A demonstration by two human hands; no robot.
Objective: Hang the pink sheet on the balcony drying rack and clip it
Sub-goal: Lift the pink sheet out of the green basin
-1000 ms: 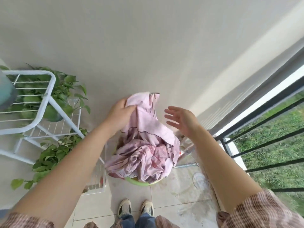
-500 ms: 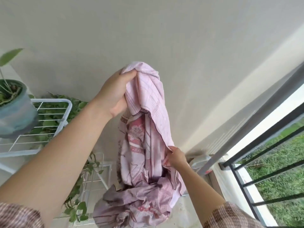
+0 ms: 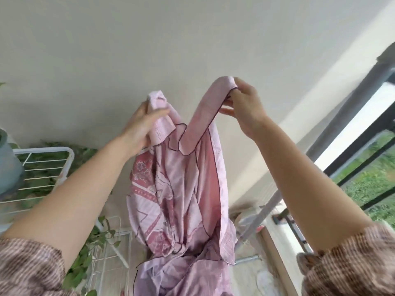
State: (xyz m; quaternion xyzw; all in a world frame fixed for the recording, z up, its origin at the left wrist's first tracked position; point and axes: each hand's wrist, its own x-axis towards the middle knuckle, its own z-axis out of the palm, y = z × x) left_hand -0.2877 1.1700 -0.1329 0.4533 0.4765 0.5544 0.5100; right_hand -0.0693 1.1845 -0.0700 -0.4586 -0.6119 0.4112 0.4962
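The pink patterned sheet (image 3: 181, 199) hangs in a long bunch in front of the cream wall, its lower part trailing down out of the bottom of the view. My left hand (image 3: 143, 127) grips a bunched upper corner of it. My right hand (image 3: 245, 105) pinches a hemmed edge and holds it a little higher, to the right. A short span of dark-trimmed edge sags between the two hands. A grey metal pole (image 3: 333, 124), perhaps part of the drying rack, slants up along the right side.
A white wire shelf (image 3: 42, 165) stands at the left with a grey plant pot (image 3: 8, 165) and leafy green plants (image 3: 96, 238). The black balcony railing (image 3: 363, 144) runs along the right, grass beyond it. Cardboard and clutter lie on the floor at the lower right.
My right hand has risen from low on the sheet to head height, drawing an edge up with it. The sheet has come up higher and spread a little between both hands.
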